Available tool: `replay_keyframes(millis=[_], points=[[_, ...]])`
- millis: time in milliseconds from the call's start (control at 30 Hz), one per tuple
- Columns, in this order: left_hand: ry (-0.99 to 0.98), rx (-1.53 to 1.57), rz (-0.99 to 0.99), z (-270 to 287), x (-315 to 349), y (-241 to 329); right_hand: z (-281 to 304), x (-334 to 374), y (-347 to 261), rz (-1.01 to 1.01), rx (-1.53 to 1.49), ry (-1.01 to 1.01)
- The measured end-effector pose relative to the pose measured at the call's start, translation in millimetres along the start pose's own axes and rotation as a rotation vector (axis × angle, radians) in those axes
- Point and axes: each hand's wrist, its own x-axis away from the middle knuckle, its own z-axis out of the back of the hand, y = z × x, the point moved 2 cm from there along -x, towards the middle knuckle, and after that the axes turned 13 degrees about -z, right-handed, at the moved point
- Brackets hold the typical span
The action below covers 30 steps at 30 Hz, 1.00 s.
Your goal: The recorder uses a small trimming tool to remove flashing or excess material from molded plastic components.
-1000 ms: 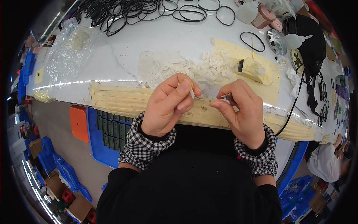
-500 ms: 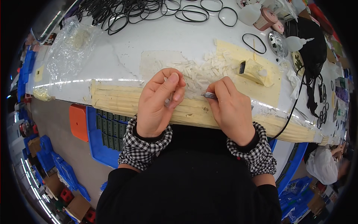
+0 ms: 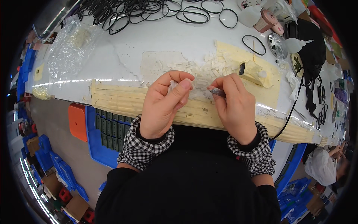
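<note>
My left hand [image 3: 164, 104] is curled with thumb and fingertips together, and a small whitish strip [image 3: 172, 85] shows inside its grip. Between the thumb and fingers of my right hand [image 3: 236, 104] is a small grey metal blade [image 3: 217, 92], its tip pointing left toward the left hand without touching it. Just beyond both hands lies a loose heap of pale cut strips [image 3: 214, 67], spread over the tabletop and a yellow sheet [image 3: 274, 98]. Checked cuffs cover both my wrists.
The table's near edge is padded with yellowish tape [image 3: 119, 99]. Black rubber rings [image 3: 192, 15] lie along the far side. A yellow-wrapped block [image 3: 255, 73] stands at right, near a black cable [image 3: 294, 108]. Crumpled clear plastic [image 3: 72, 44] lies at left. A blue crate [image 3: 99, 149] sits below the edge.
Both hands have shifted slightly to the right. The left hand has turned a little, showing more of the whitish strip; the blade stays in the right hand.
</note>
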Motion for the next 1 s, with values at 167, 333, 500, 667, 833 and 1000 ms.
replay_keyframes(millis=[167, 333, 500, 667, 833, 1000], points=[[-0.081, 0.089, 0.080, -16.9, 2.1, -11.3, 15.3, -1.3, -12.8, -0.003, -0.292, 0.028], [-0.127, 0.194, 0.036, -23.2, 2.4, -15.4, 16.8, 0.6, -9.4, -0.069, -0.465, -0.018], [-0.139, 0.193, 0.001, -24.4, 2.5, -15.4, 15.9, 1.8, -6.7, -0.149, -0.551, -0.077], [-0.117, 0.243, 0.033, -17.7, 1.6, -19.1, 21.2, 1.2, -14.8, -0.045, -0.498, -0.085], [-0.138, 0.268, 0.021, -15.5, 1.6, -21.2, 20.9, 4.4, -20.4, 0.014, -0.398, -0.030], [-0.060, 0.203, 0.075, -18.9, 2.0, -20.8, 17.5, 9.4, -17.5, 0.279, -0.080, 0.243]])
